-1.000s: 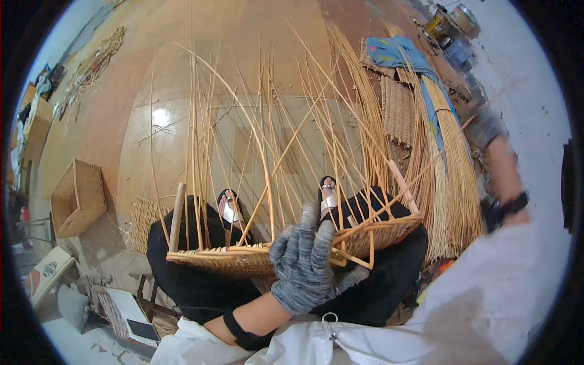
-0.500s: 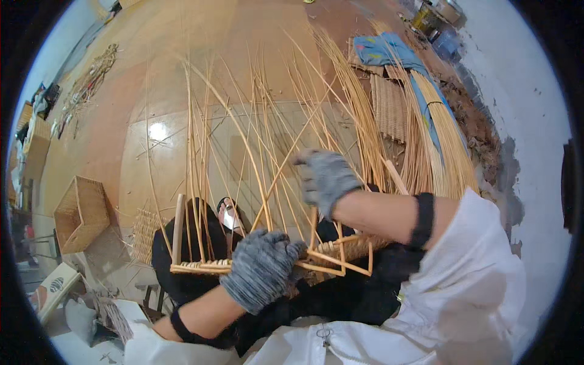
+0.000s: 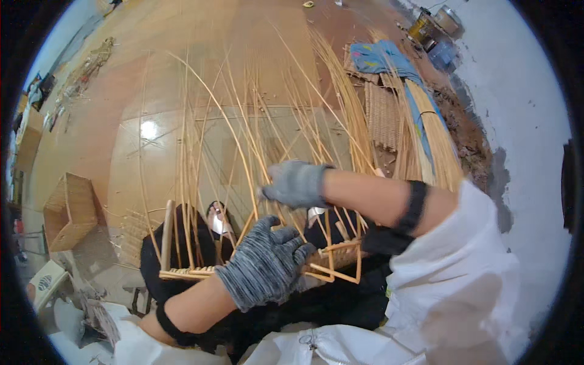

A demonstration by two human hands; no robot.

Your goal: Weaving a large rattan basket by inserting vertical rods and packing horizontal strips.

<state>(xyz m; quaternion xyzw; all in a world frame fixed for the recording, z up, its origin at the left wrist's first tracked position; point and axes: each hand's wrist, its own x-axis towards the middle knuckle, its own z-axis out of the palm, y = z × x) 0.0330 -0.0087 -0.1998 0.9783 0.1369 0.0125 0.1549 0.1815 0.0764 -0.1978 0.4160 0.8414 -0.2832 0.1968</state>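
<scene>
Across my lap lies a piece of wicker weaving (image 3: pixel 342 250), its woven edge running left to right and long thin rods (image 3: pixel 234 131) fanning away from it over the floor. My left hand (image 3: pixel 264 264), in a grey knit glove, is closed over the middle of this edge and hides what lies beneath. Just beyond it, my right hand (image 3: pixel 298 184), gloved the same way, has its fingers curled round a rod; the glove covers the exact grip. Bent rods (image 3: pixel 345 277) stick out to the right of my left hand. A thicker wooden stick (image 3: pixel 166 234) stands at the left end.
An open wicker box (image 3: pixel 72 212) lies on its side at left. Bundled rods (image 3: pixel 441 137), a blue cloth (image 3: pixel 383 58) and a flat woven panel (image 3: pixel 381 112) lie at far right near the white wall (image 3: pixel 523 103). Scraps (image 3: pixel 91 64) litter the far left floor.
My right hand has moved left and slightly down, toward the rods above my left hand. The left hand stays on the woven edge, its fingers a little more spread. The whole view has shifted slightly.
</scene>
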